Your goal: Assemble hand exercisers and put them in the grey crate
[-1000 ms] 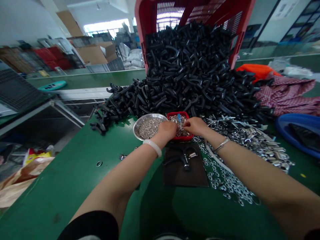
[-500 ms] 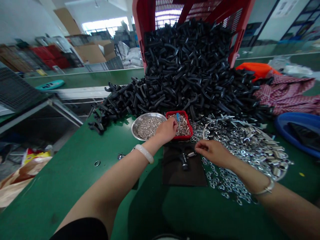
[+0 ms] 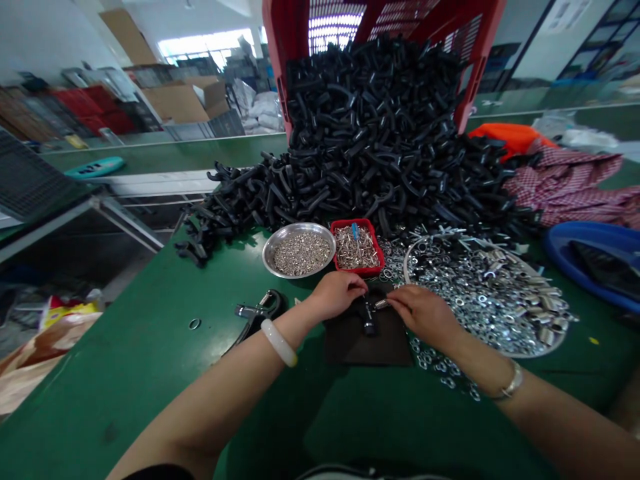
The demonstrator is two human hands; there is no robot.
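Note:
A black hand-grip piece [image 3: 369, 327] with a metal rod lies on a dark square pad [image 3: 367, 350]. My left hand [image 3: 339, 293] is at its upper end, fingers pinched on something too small to make out. On the other side, my right hand [image 3: 423, 310] has thumb and finger closed at the end of a small metal spring [image 3: 381, 304], beside the rod. Beyond my left hand are a red tray [image 3: 382, 261] of metal pins and a steel bowl [image 3: 267, 257] of tiny metal parts. Another black grip with a spring [image 3: 257, 310] lies left of my left wrist.
Black handles [image 3: 370, 147] are heaped from a red crate [image 3: 280, 80] across the table's back. At right, a round tray [image 3: 553, 347] holds springs and nuts, with nuts spilled beside it. A blue basin [image 3: 555, 247] stands far right; a metal ring [image 3: 195, 324] lies left.
My left hand has moved from the red tray down to the grip piece on the pad. My right hand has closed in on the spring. The second grip at left is more exposed.

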